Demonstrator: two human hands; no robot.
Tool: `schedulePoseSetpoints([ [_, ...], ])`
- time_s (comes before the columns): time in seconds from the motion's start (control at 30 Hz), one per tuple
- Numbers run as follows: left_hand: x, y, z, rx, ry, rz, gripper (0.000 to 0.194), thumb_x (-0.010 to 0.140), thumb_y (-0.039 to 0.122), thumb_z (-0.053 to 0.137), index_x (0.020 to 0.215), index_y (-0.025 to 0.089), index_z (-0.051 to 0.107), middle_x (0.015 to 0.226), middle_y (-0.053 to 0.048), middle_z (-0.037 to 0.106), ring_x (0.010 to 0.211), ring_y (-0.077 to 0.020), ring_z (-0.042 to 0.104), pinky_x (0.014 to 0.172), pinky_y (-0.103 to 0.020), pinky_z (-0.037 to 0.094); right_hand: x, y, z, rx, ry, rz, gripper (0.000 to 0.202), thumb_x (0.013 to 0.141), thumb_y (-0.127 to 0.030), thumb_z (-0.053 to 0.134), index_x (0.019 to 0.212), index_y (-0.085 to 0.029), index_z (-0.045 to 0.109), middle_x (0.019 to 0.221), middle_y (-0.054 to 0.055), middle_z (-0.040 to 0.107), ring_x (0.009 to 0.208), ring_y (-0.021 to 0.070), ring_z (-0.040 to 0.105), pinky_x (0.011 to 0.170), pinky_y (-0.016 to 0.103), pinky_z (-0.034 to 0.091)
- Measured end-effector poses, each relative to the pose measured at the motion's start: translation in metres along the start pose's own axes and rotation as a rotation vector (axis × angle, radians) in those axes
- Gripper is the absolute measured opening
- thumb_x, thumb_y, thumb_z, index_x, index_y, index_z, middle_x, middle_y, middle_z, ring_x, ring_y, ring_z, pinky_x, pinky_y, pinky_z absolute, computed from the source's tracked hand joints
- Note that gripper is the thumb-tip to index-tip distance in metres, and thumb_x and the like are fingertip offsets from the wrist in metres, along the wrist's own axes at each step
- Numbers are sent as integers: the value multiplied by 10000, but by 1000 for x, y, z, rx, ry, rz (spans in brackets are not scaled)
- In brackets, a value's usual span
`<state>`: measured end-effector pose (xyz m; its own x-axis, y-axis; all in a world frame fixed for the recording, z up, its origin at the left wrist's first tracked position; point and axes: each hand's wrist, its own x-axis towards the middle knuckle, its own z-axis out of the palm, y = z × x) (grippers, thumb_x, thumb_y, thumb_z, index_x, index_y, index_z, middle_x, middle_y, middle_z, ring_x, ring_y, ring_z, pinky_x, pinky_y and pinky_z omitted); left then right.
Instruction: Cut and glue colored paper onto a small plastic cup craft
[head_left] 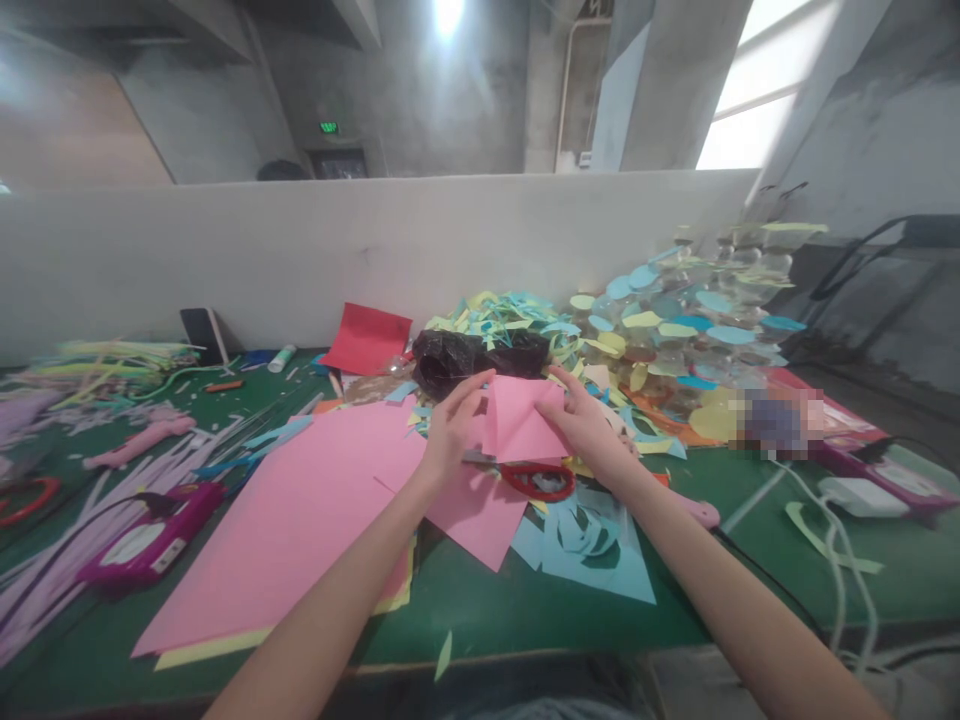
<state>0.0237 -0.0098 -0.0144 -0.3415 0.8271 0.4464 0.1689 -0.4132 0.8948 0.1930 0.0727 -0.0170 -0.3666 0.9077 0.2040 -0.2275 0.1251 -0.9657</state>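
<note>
Between my two hands is a small folded piece of pink paper (517, 425), held up above the table. My left hand (456, 425) grips its left edge, the fingers partly behind it. On the other side my right hand (589, 420) has its thumb on the paper's face and its fingers at the back. Just below lie red-handled scissors (540, 483), their blades hidden by the paper. Under them is another pink sheet (484, 520), beside cut blue paper (592, 550). A large pink sheet (292, 510) spreads to the left, over yellow paper.
A black plastic bag (450, 360) with paper scraps stands behind my hands. Stacked bottles and paper discs (705, 320) fill the back right. Purple power strips (154, 535) with cables lie at both sides. Pale paper strips (67, 560) cover the far left; a low white partition (300, 240) closes the back.
</note>
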Motion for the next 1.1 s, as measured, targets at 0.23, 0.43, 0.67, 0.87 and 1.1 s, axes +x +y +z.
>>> schedulePoseSetpoints([
  [0.23,-5,0,5,62,32,88,388,961,358,423,1272,247,626,1434,-66,538,1242,-245,537,986,-391,475,3,4,-3,-31,-47,5,748,664,-422,753,1336,-229,488,725,-25,682,582,167,606,514,285,469],
  [0.43,-3,-2,3,148,62,99,405,983,400,396,1296,259,610,1427,-55,546,1262,-236,518,1030,-406,432,0,0,-1,-37,-50,6,790,632,-466,753,1328,-215,476,638,-55,621,518,150,550,480,279,433],
  [0.67,0,-2,6,222,87,120,423,992,424,378,1298,244,608,1406,-68,561,1235,-218,527,1015,-371,435,-1,-6,5,-74,-37,-12,710,657,-441,701,1289,-206,480,557,-98,539,465,125,476,451,261,382],
  [0.87,19,-4,-27,197,274,110,464,968,506,394,1329,281,579,1444,-42,525,1206,-208,547,948,-321,483,5,1,-5,-106,18,12,682,681,-424,698,1292,-218,475,601,-87,574,474,125,518,450,246,394],
  [1.1,19,-13,-33,316,124,8,502,960,399,393,1419,201,448,1012,-76,720,927,-184,638,871,-338,496,7,2,-8,-86,-1,30,615,704,-416,693,1250,-233,476,688,-53,643,536,146,595,486,261,471],
])
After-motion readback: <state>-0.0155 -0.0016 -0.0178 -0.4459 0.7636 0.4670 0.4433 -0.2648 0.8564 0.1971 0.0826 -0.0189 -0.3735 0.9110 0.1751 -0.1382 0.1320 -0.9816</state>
